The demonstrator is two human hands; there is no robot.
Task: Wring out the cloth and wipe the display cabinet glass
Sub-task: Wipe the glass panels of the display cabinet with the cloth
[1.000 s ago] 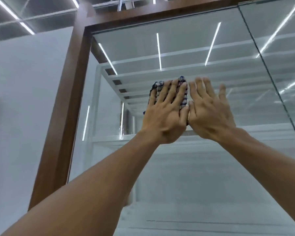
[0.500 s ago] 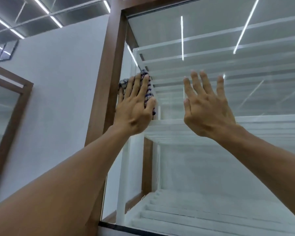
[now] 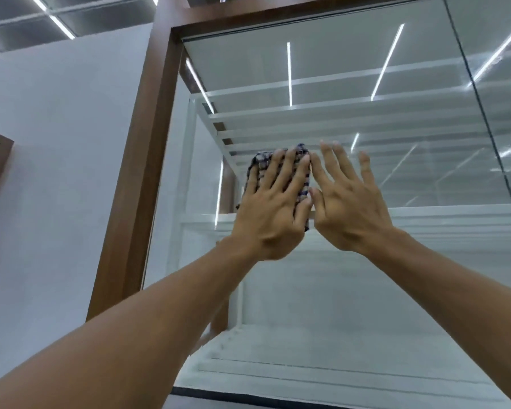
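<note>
Head view, looking up: your left hand (image 3: 273, 214) presses a checked cloth (image 3: 262, 161) flat against the cabinet glass (image 3: 366, 290). Its fingers are straight and spread over the fabric, which shows above your fingertips and beside your thumb. Your right hand (image 3: 348, 208) is raised just beside it, fingers straight and slightly apart, holding nothing, its index finger at the cloth's right edge. Both hands sit toward the pane's left side, near the brown wooden frame (image 3: 148, 172). White shelves (image 3: 440, 215) show behind the glass; a white wall (image 3: 56, 143) stands at left.
</note>
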